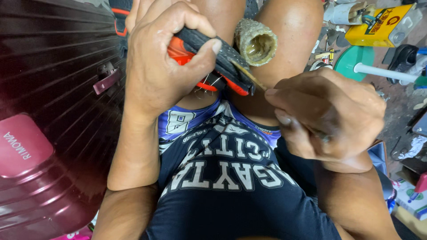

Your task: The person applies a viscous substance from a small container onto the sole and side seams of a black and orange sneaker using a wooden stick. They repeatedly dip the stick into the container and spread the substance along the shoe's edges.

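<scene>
Here the left hand (162, 58) clamps a black and orange shoe (209, 62), thumb pressed across the black sole edge and fingers curled round the far side. The right hand (329, 120) is closed in a pinch, thumb and forefinger meeting on a thin tool (253, 79) whose tip touches the sole seam just past the left thumb; whether it is an awl or a spreader I cannot tell. A few loose threads (207, 84) hang from the shoe below the left fingers. Just beyond the shoe, above the right fingertips, sits a crusted pot (257, 42) with glue-like stuff inside. By the look of it, the seam is only partly worked: its edge near the tool tip seems open, and how much is finished is hidden by the left hand.
</scene>
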